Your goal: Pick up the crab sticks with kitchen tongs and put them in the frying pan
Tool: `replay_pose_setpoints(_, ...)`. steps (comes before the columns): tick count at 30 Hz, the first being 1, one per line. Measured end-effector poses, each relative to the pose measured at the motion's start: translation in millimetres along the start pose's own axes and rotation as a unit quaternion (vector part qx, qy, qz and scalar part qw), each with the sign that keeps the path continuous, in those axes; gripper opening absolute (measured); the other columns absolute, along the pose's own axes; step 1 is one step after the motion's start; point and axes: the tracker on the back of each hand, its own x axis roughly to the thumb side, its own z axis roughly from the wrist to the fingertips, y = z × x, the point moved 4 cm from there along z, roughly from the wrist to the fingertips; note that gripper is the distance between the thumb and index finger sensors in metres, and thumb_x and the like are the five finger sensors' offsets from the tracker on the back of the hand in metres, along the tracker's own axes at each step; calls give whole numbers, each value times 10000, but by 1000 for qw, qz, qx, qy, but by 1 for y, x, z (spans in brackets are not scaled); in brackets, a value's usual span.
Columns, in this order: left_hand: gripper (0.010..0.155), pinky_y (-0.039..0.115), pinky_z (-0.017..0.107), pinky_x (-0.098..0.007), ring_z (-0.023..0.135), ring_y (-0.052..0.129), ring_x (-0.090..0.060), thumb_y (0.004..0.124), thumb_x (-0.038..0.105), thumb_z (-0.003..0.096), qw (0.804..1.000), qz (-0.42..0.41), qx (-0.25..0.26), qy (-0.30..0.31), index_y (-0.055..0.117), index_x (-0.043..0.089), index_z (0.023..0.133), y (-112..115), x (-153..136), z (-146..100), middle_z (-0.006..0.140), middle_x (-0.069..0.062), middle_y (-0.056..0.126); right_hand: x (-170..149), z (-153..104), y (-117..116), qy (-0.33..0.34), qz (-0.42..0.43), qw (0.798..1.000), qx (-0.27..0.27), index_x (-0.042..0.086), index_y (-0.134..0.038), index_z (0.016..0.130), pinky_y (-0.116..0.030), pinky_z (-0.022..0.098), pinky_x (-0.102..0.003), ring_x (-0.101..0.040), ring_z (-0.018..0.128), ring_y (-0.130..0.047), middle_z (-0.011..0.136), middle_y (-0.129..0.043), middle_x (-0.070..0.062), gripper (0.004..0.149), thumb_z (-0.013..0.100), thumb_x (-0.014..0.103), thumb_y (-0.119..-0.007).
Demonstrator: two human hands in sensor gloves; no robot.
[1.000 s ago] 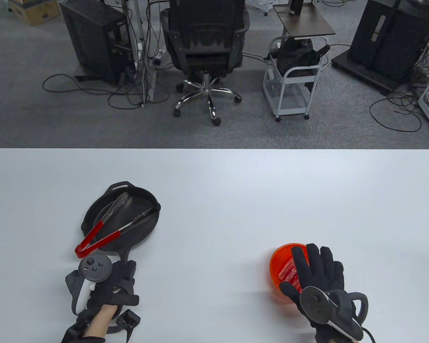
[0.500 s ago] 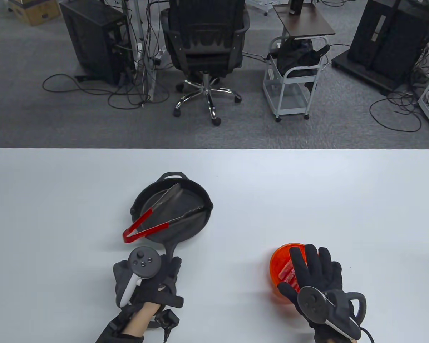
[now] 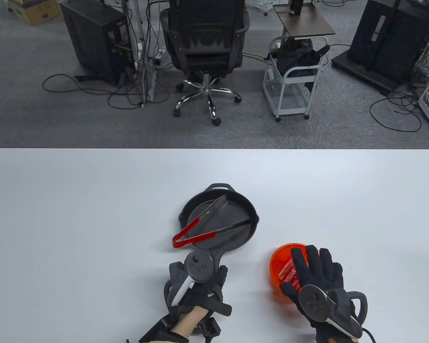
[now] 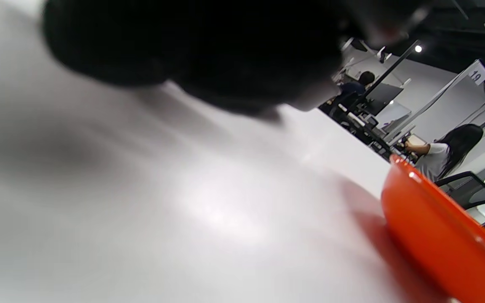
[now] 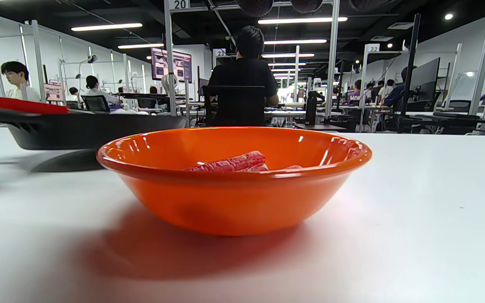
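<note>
Frying pan (image 3: 220,221) shifted right across desk (image 3: 75,214) since a second ago, now just left of orange bowl (image 3: 282,261). Left hand (image 3: 196,286) curled round pan handle, grip clamped on it. Kitchen tongs (image 3: 207,225) lying in pan, red handles overhanging rim. Crab sticks (image 5: 230,163) inside bowl. Right hand (image 3: 316,282) flat over bowl, fingers straight, grip apart, holding nothing.

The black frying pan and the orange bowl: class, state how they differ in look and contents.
The black frying pan is dark, shallow and has a handle; the orange bowl is bright, deeper and has none. The pan holds red-handled tongs; the bowl holds pink crab sticks. Both sit on the white table.
</note>
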Motion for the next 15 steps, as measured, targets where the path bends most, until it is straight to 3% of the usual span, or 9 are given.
replay_pose_setpoints(8,496,950,196,-243,243,1047,-32,612,524,674,1000,29,-12,4,758,103,893,11,3,1,551,102,967,2,1,-1,2,-4,1000,2,264,-101,1176,-408,738,-720,-534,1093,-288,1242,-262,-214,858,514,665,-470)
replay_pose_setpoints(15,610,956,225,-286,296,1089,-116,602,515,670,998,29,-50,15,718,-3,971,20,5,3,656,-5,1006,3,1,-3,2,-5,1000,8,264,-101,1175,-409,738,-719,-533,1093,-290,1241,-264,-215,856,514,664,-469)
